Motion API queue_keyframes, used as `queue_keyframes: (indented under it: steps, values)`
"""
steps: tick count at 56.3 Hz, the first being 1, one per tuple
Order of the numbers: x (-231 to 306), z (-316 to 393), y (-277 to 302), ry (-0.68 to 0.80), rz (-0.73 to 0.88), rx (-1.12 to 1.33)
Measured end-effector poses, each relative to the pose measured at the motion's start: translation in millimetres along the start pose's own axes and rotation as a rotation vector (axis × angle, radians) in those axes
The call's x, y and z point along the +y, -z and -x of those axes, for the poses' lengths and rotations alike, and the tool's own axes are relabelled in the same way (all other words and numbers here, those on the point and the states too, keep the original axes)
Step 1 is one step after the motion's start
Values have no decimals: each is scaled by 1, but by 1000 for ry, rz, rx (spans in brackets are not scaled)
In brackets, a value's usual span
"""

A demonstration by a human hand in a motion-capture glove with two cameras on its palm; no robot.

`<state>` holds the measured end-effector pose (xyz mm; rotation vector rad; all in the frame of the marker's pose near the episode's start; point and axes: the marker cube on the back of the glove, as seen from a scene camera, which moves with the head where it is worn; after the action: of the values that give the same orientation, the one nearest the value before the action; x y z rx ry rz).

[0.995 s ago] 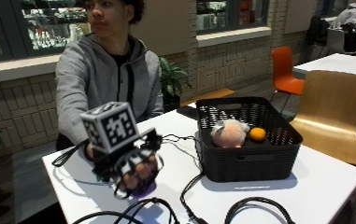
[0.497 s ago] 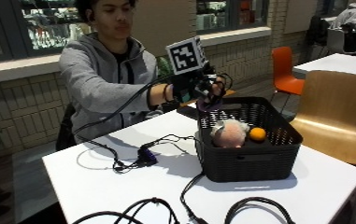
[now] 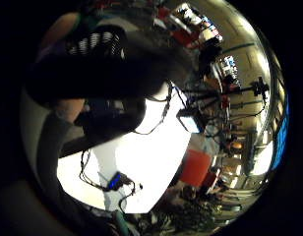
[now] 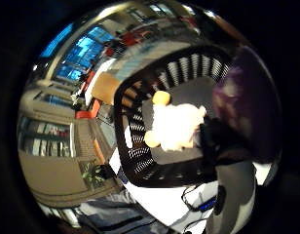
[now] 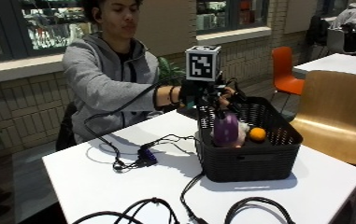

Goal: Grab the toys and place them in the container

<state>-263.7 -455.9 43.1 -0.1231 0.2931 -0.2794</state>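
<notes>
No brand or readable writing showed on any of the things. A black slatted basket (image 5: 246,158) stood on the white table (image 5: 90,182), toward the side nearest the wooden chair (image 5: 333,116). Inside it lay a pale plush toy (image 4: 177,126) and a small orange ball (image 5: 257,134) just beside it. The gloved right hand (image 5: 211,95) hung over the basket's near rim, and a purple toy (image 5: 226,129) stood upright just under it, partly down inside the basket and in front of the plush toy. Whether the fingers gripped the purple toy or had spread apart could not be told. On the table beside the basket lay black cables (image 5: 159,140) with a small blue connector (image 5: 146,156), and more cable loops (image 5: 252,210) lay at the table's front edge.
</notes>
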Motion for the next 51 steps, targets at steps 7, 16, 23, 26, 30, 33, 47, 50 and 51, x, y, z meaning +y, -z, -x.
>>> queue_keyframes:
  steps: [7,16,23,26,30,33,47,50,51]
  values:
    - [10,-10,-3,5,-6,26]
    - [30,-29,-8,12,19,56]
    - [69,-44,-10,87,32,79]
    - [94,-58,-12,120,15,116]
    - [128,-77,-17,137,2,159]
    - [152,-91,-22,122,1,187]
    - [251,-168,-65,-86,75,213]
    - [266,-179,-76,-132,97,229]
    - [271,-182,-80,-147,103,234]
